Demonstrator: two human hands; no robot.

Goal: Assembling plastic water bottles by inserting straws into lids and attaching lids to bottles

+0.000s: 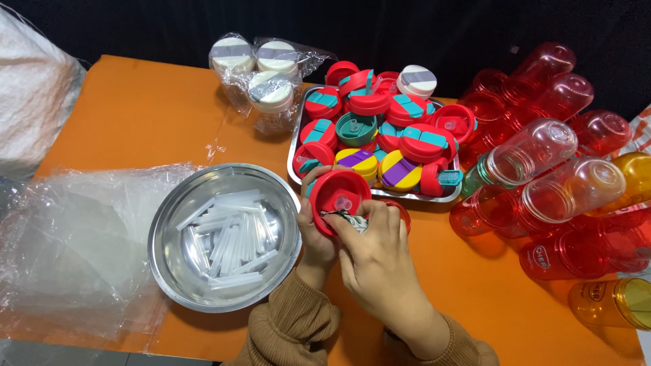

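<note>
My left hand (313, 234) grips a red bottle lid (337, 194) turned underside up, over the orange table (135, 115). My right hand (375, 254) presses a small dark and silvery part (344, 217) against the lid's lower rim with fingertips pinched on it. A second red piece (403, 211) peeks out behind my right hand. Just beyond the lid lies a steel tray (296, 139) heaped with red, teal, yellow and purple lids. A steel bowl (169, 234) with several clear plastic tubes (227, 237) sits to the left of my hands.
Clear and red plastic bottles (542, 169) lie piled on their sides at the right, with orange ones (614, 298) at the near right. Bagged white lids (264, 71) sit at the back. Crumpled clear plastic sheeting (74, 244) covers the left table edge.
</note>
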